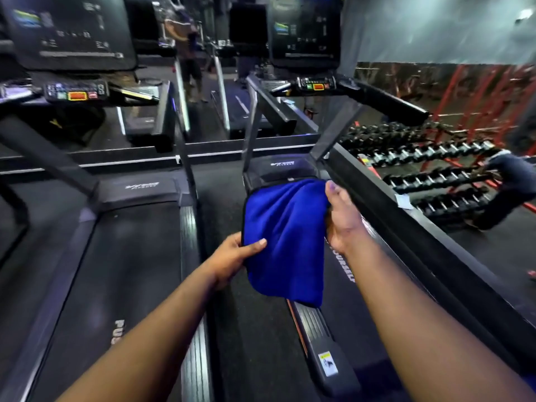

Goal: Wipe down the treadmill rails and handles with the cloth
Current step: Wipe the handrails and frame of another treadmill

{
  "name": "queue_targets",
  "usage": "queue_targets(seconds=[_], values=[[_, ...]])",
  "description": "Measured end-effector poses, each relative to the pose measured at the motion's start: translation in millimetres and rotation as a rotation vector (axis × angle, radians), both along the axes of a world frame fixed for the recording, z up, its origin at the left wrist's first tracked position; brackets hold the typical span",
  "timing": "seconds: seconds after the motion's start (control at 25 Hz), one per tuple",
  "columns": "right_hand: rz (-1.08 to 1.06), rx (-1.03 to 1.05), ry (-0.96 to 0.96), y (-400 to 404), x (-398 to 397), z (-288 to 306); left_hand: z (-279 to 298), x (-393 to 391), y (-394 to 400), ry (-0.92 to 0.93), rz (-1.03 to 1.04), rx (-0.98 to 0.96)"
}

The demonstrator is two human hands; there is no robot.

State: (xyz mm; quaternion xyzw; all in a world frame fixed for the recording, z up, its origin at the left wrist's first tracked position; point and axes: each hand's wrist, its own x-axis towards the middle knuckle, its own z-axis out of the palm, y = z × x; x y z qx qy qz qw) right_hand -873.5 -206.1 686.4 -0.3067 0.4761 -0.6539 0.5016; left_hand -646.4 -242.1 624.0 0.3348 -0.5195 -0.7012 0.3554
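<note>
A blue cloth (285, 236) hangs spread in the air between my two hands, above the right treadmill's deck. My left hand (232, 256) pinches its lower left edge, thumb on top. My right hand (342, 216) grips the bunched upper right corner. The right treadmill's long black side rail (406, 224) runs just to the right of my right hand. Its handles (385, 100) and console (316, 82) are further ahead. The cloth touches no rail.
A second treadmill (124, 256) stands to the left with its own console (75, 91). A mirror wall ahead reflects a person. Dumbbell racks (435, 169) and red frames fill the right side, where a person in dark sleeves (510, 169) bends.
</note>
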Motion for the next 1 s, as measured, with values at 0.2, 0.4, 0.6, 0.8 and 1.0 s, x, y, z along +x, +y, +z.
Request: queue_targets(seconds=[0.2, 0.4, 0.6, 0.8, 1.0], values=[[0.42, 0.494, 0.335, -38.6, -13.7, -115.3, -34.1, -2.0, -63.0, -0.152, 0.223, 0.262], [0.456, 0.265, 0.457, -126.4, -37.3, -147.2, -52.2, -3.6, -125.5, -0.484, 0.39, 0.198], [0.445, 0.086, 0.983, -215.5, -46.8, -108.9, -30.5, -9.5, -166.9, -0.704, 0.433, -0.055], [0.173, -0.074, 1.17, -309.5, -27.7, -81.8, -3.4, -6.5, -218.0, -1.433, 0.538, -0.49], [0.109, 0.019, 0.849, -404.5, 26.1, -82.3, 21.0, 27.4, -292.8, -1.292, 0.608, -0.552]])
